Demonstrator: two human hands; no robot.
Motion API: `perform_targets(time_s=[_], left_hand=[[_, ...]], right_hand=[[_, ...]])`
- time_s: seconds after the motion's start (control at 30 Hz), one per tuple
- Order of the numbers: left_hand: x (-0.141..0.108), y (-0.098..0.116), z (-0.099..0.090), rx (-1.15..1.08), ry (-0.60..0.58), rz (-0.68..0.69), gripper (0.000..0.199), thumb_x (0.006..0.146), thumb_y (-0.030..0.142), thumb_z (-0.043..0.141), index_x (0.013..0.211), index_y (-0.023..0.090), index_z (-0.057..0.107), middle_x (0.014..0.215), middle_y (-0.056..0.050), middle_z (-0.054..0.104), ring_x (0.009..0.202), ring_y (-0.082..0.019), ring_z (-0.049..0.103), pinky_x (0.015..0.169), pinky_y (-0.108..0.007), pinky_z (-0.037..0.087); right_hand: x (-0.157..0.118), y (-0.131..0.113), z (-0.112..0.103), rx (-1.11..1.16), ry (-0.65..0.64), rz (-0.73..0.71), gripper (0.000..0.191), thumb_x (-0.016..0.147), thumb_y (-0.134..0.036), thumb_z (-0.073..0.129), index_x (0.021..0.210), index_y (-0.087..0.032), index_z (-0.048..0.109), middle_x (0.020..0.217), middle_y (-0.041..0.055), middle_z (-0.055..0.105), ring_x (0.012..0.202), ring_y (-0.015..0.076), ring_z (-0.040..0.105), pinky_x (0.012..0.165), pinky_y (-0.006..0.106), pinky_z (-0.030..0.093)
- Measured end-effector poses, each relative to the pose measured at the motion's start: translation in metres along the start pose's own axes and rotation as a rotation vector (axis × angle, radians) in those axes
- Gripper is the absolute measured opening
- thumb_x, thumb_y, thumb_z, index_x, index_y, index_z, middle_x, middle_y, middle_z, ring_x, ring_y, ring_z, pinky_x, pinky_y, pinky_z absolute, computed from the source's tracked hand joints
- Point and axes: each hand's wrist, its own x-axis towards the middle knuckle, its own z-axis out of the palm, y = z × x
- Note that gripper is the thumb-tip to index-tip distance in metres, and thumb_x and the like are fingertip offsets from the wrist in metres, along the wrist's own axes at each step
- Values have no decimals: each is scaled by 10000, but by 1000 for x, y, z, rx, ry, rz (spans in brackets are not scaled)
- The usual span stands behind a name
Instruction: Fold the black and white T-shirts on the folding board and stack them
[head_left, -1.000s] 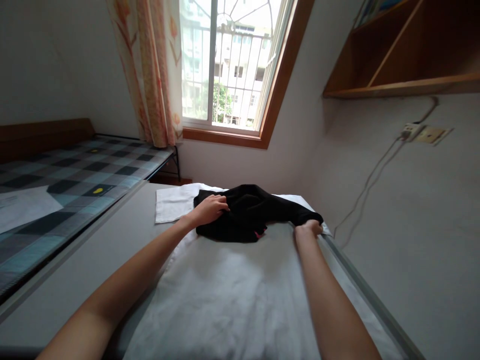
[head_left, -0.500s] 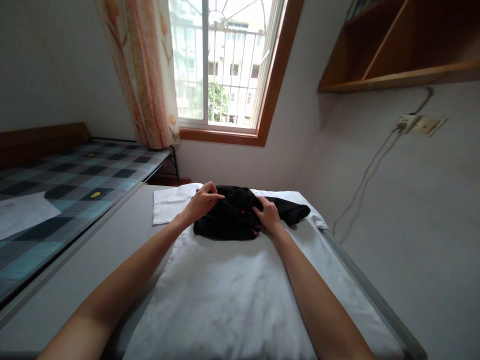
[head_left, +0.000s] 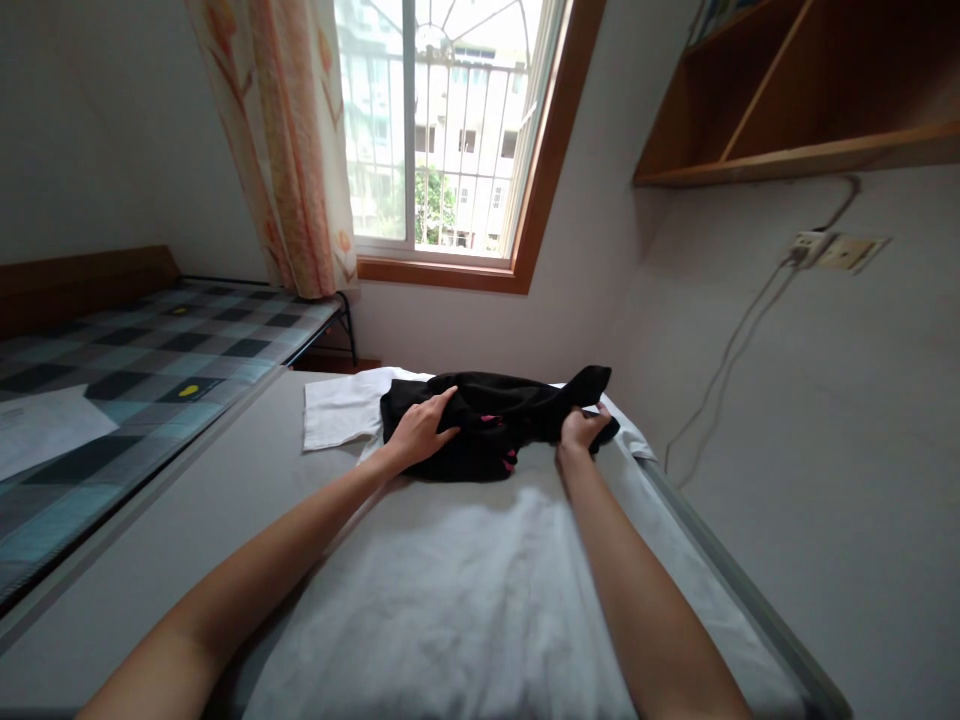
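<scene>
Okay, we gripped the black garment (head_left: 499,392) at 3 o'clock, right hand (head_left: 579,431); left hand (head_left: 420,434) lay on it, spread wide, 9 o'clock.

Daylight enters by the window (head_left: 409,140), glaring and bleaching the building (head_left: 469,180) outside; the left wall (head_left: 97,130) and shelf (head_left: 840,90) are dim. Wide-angle distortion stretches the edges. Folds in the black cloth (head_left: 465,458) seem mostly lost in darkness.

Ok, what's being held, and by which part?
The right hand grips the black fabric garment near its narrow raised end; the left hand rests open on its left part.
</scene>
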Motion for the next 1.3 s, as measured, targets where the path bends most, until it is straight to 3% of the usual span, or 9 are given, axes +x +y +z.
perform_targets(time_s=[0.1, 0.17, 0.4, 0.63, 0.77, 0.93, 1.07, 1.17, 1.3], left_hand=[[2, -2, 4, -137, 78, -34, 486, 815, 190, 601, 1300, 194, 571, 1244, -80, 653, 1131, -237, 616, 1001, -385, 468], [4, -3, 2, -234, 114, -64, 379, 802, 135, 565, 1160, 199, 671, 1137, -62, 707, 1047, -220, 656, 966, -370, 492], [16, 9, -16, -521, 205, -119, 274, 816, 145, 494, 976, 181, 714, 935, -29, 740, 836, -175, 673, 769, -294, 528], [18, 23, -48, -579, -15, -88, 352, 813, 354, 625, 1112, 193, 532, 721, 29, 629, 620, -133, 599, 552, -221, 456], [15, 14, -57, -190, -89, 57, 631, 664, 265, 762, 1241, 236, 507, 1081, -51, 636, 962, -237, 618, 828, -350, 498], [14, -16, -53, 142, -181, -34, 430, 673, 136, 668, 1095, 214, 644, 1173, -109, 613, 1098, -312, 579, 927, -437, 461], [12, -39, -42, 91, -216, -77, 424, 705, 211, 671, 1126, 226, 632, 1266, -98, 595, 1118, -284, 585, 938, -403, 470], [8, -50, -28, 64, -220, -95, 418, 721, 175, 629, 1135, 236, 635, 1270, -93, 606, 1141, -265, 582, 947, -396, 468], [8, -58, -18, 83, -131, -186, 291, 752, 99, 536, 977, 224, 670, 1144, -86, 668, 1162, -279, 577, 989, -494, 405]], right_hand=[[-15, -23, -6, -256, 150, -187, 520, 748, -190, 467, 1268, -161, 470, 1221, 167, 510, 1193, 308, 462, 1013, 519, 378], [-28, -40, -10, -350, 61, -410, 500, 787, -209, 474, 1285, -180, 499, 1296, 177, 451, 1270, 345, 380, 1048, 582, 293], [-67, -78, -6, -294, -709, -870, 507, 835, -426, 620, 1312, -278, 538, 1278, 103, 539, 1199, 292, 474, 1044, 485, 322], [-71, -90, 6, -99, -839, -572, 285, 920, -419, 481, 1024, -238, 676, 905, 43, 710, 840, 221, 645, 804, 350, 475], [-63, -94, 9, 56, -686, -459, 319, 908, -466, 462, 833, -207, 632, 797, 26, 673, 781, 196, 609, 754, 309, 470], [-39, -79, 5, 48, -286, -290, 369, 902, -531, 376, 777, -216, 522, 728, 10, 577, 720, 173, 527, 716, 300, 450], [-16, -58, 0, 13, -89, -217, 412, 880, -590, 356, 762, -219, 489, 758, 25, 559, 756, 190, 523, 764, 339, 443], [-12, -42, -3, -12, -195, -236, 462, 874, -622, 342, 841, -204, 535, 817, 46, 586, 817, 207, 543, 814, 368, 445], [-16, -22, -6, -273, -587, -325, 560, 762, -612, 569, 1130, -190, 577, 1076, 97, 603, 1048, 258, 542, 942, 428, 406]])
